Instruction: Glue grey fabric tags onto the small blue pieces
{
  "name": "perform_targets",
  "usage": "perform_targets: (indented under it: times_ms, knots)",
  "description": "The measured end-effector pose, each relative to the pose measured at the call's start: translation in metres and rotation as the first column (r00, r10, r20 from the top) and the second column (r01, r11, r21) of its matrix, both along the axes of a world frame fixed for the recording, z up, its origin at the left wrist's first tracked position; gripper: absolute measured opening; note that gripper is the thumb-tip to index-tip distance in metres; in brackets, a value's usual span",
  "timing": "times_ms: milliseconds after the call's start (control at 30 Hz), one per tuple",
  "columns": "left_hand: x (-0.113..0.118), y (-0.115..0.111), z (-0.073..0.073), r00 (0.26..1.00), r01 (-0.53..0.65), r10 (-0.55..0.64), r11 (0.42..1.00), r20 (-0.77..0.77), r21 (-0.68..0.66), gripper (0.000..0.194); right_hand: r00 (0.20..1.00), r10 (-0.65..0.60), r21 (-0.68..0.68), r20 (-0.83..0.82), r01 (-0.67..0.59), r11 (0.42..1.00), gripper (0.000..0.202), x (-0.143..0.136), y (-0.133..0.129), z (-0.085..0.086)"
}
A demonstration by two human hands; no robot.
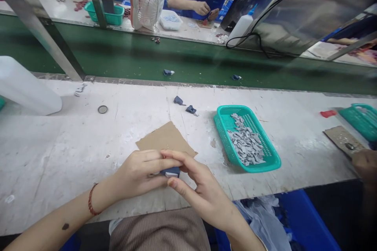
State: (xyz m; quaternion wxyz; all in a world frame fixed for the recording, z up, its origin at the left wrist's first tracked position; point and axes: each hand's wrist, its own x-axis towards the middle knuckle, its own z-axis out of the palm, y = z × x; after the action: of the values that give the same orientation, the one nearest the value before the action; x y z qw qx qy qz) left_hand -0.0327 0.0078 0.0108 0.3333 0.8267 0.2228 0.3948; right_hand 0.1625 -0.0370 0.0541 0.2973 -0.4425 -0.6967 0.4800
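Note:
Both hands meet over the near part of the white table. A small dark blue plastic part [171,171] with a light grey face sits between them. My left hand [144,170] is wrapped round its left side, and my right hand [193,178] closes on it from the right with thumb and fingers. The fingers hide much of the part. Just beyond the hands lies a piece of brown cardboard [166,139]. Two similar dark blue parts, one [178,100] behind the other [191,109], rest farther back. To the right, a green basket [219,131] holds many small grey pieces [246,141].
A green conveyor belt [126,60] runs behind the table, carrying a few small parts. On the left stand a white bottle [26,86] and a bottle cap [102,109]. Another person's hand [365,164] is at far right. People sit across the belt near a fan [147,0].

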Motion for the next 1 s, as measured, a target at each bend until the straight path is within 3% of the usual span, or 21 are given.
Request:
perform_targets:
  times_ms: [100,300,367,467,500,567,633,700,767,867,933,1000]
  knots:
    - [0.002,0.001,-0.003,0.995,-0.015,0.02,0.998,0.1,-0.053,0.034,1.0,0.013,0.022,-0.002,-0.013,1.0,0.047,0.008,0.0,-0.002]
    - [0.003,-0.001,-0.004,0.996,0.02,0.014,0.923,0.084,-0.384,0.027,0.998,-0.06,0.034,0.004,0.06,0.998,0.042,0.013,-0.002,-0.011]
    - [0.005,-0.001,-0.004,0.993,0.024,0.04,0.846,0.108,-0.533,0.02,0.996,-0.08,0.077,0.041,0.076,0.994,0.039,0.02,-0.001,-0.012]
    - [0.007,0.004,-0.006,0.985,0.054,0.09,0.643,0.145,-0.764,0.012,0.958,-0.233,0.234,0.169,0.19,0.953,0.028,0.052,0.009,-0.011]
    - [0.006,0.006,-0.007,0.983,0.061,0.104,0.592,0.152,-0.804,0.014,0.918,-0.33,0.299,0.219,0.258,0.919,0.025,0.069,0.015,-0.012]
    - [0.004,0.013,-0.01,0.979,0.053,0.137,0.548,0.152,-0.835,0.017,0.773,-0.543,0.412,0.329,0.4,0.819,0.024,0.108,0.03,-0.016]
    - [0.001,0.02,-0.014,0.973,0.019,0.181,0.542,0.14,-0.84,0.019,0.617,-0.653,0.489,0.438,0.446,0.75,0.028,0.149,0.048,-0.024]
    - [-0.002,0.03,-0.018,0.96,-0.037,0.251,0.549,0.122,-0.835,0.02,0.533,-0.586,0.472,0.61,0.35,0.809,0.032,0.181,0.066,-0.034]
    - [-0.006,0.044,-0.023,0.933,-0.123,0.343,0.586,0.107,-0.801,0.021,0.522,-0.516,0.432,0.68,0.283,0.856,0.029,0.2,0.079,-0.043]
    - [-0.014,0.079,-0.03,0.888,-0.319,0.458,0.683,0.045,-0.656,0.021,0.538,-0.473,0.417,0.697,0.233,0.879,0.026,0.207,0.089,-0.051]
    - [-0.022,0.111,-0.032,0.849,-0.502,0.52,0.732,-0.098,-0.461,0.023,0.545,-0.468,0.421,0.696,0.219,0.88,0.027,0.206,0.089,-0.053]
    - [-0.032,0.147,-0.031,0.743,-0.663,0.607,0.725,-0.281,-0.187,0.027,0.551,-0.462,0.422,0.695,0.207,0.883,0.028,0.206,0.087,-0.053]
